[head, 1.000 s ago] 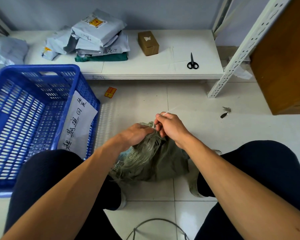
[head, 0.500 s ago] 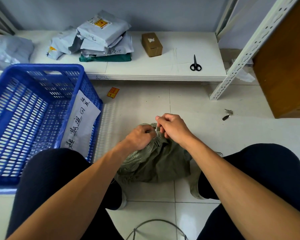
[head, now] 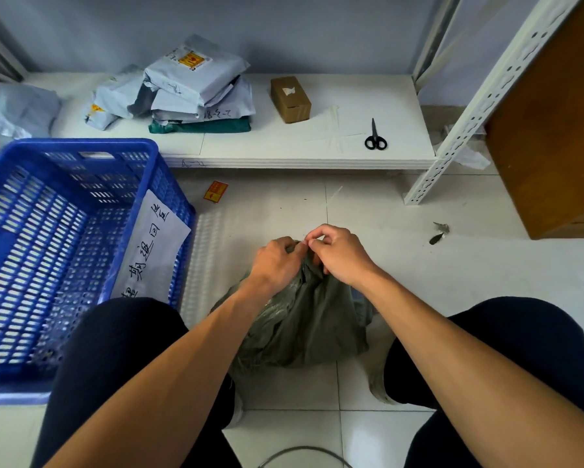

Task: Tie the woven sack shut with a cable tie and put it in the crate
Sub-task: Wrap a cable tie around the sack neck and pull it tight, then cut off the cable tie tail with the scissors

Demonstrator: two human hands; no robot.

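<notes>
Both hands sat on the gathered neck of the woven sack (head: 304,319), which rested on the floor tiles between the person's knees, just right of the blue crate (head: 81,211). Compared with a second before, the left hand (head: 277,261) had closed more tightly over the bunched fabric, clenched around the sack's neck, while the right hand (head: 341,255) had lifted a little, its thumb and forefinger pinched together just above the neck. The two sets of fingertips had drawn closer until they nearly met. What the right hand pinched was too small to make out; it was most likely the cable tie, though no strap could be seen clearly in this view.

That change suggested the tie was being threaded or cinched around the neck rather than merely positioned, so the closing step looked close to done but not finished. The sack had not left the floor, and the crate beside it held nothing visible except a handwritten paper sheet (head: 152,244) leaning against its near wall.

Beyond the sack, on the low white shelf (head: 317,153), lay a pair of scissors (head: 375,138), a small cardboard box (head: 290,99) and a pile of grey mailer bags (head: 196,86), all well apart from the hands.
</notes>
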